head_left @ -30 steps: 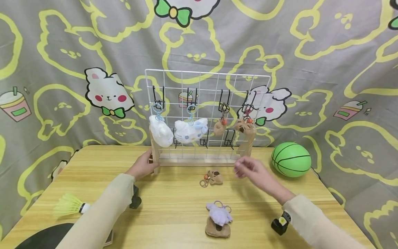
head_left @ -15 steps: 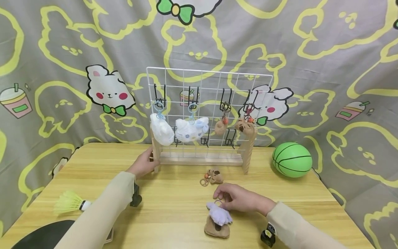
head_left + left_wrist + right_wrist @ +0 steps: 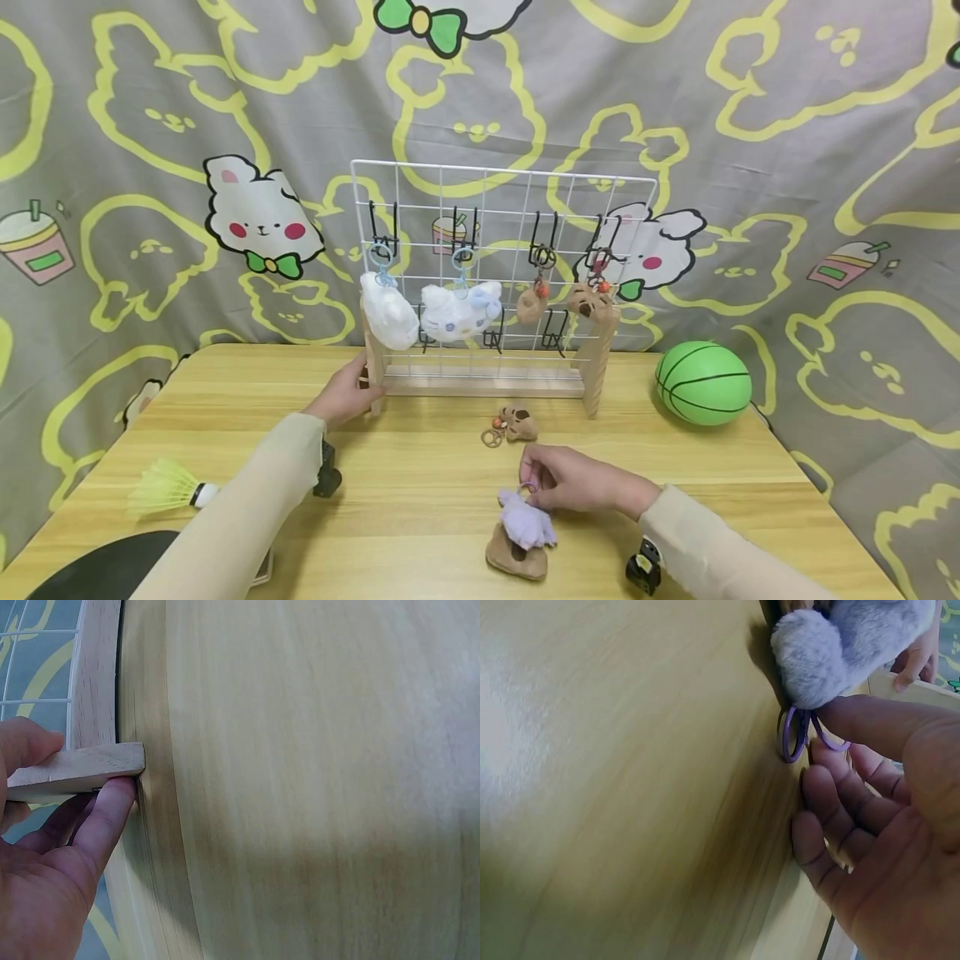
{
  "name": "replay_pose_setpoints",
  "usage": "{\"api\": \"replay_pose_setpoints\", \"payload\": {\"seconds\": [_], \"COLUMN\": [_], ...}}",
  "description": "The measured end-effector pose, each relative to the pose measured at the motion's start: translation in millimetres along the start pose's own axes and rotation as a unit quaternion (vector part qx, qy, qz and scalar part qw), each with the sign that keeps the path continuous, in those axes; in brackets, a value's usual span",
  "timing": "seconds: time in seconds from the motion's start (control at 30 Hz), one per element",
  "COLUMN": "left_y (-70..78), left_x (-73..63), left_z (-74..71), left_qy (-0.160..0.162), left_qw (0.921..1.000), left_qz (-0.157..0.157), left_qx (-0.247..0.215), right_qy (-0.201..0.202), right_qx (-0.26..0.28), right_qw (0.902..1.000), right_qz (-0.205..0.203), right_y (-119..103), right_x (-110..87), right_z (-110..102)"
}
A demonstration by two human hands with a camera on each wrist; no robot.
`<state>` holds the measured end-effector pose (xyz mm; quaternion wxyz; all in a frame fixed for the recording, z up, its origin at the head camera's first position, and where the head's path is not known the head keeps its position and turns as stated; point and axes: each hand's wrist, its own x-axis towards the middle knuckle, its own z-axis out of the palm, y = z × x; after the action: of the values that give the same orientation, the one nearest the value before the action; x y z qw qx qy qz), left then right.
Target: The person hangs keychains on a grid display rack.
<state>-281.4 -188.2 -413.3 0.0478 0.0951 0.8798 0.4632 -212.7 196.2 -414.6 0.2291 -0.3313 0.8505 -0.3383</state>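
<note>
My left hand (image 3: pixel 345 396) grips the left wooden foot (image 3: pixel 82 766) of a white wire grid rack (image 3: pixel 501 173), thumb on one side and fingers on the other. Low over the table, my right hand (image 3: pixel 577 482) pinches a lavender plush keychain (image 3: pixel 527 523) by its purple ring (image 3: pixel 789 741). Its fluffy body overlaps a brown plush (image 3: pixel 510 560) in the head view. Just beyond lies a brown bear-like plush keychain (image 3: pixel 521 423) with its ring. White plush keychains (image 3: pixel 461 312) hang on the rack's left hooks, brown plush keychains (image 3: pixel 591 304) on its right ones.
Black hooks (image 3: pixel 553 333) with nothing on them sit low on the grid. A green ball (image 3: pixel 702 383) stands at the back right. At the left are a yellow shuttlecock (image 3: pixel 168 490) and a dark rounded object (image 3: pixel 105 568). A patterned curtain (image 3: pixel 480 92) hangs behind.
My right hand has come from the rack's right side down to the lavender plush and taken its ring. That plush and the brown one have shifted slightly. My left hand stays on the rack.
</note>
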Motion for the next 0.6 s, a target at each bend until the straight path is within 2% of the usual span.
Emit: {"api": "replay_pose_setpoints", "payload": {"seconds": [0.27,0.5,0.6], "left_y": [-0.1,0.4,0.7], "left_x": [-0.8,-1.3,-1.0], "left_z": [-0.8,0.2,-0.8], "left_qy": [-0.001,-0.003,-0.003], "left_qw": [1.0000,1.0000,1.0000], "left_qz": [0.007,0.000,0.002], "left_qx": [-0.002,-0.004,0.003], "right_qy": [0.026,0.059,0.068], "right_qx": [0.048,0.115,0.120], "right_qw": [0.9985,0.9915,0.9904], "right_qz": [-0.011,-0.010,-0.016], "right_y": [7,13,14], "right_x": [-5.4,-9.7,-11.2], "right_z": [-4,-4,-4]}}
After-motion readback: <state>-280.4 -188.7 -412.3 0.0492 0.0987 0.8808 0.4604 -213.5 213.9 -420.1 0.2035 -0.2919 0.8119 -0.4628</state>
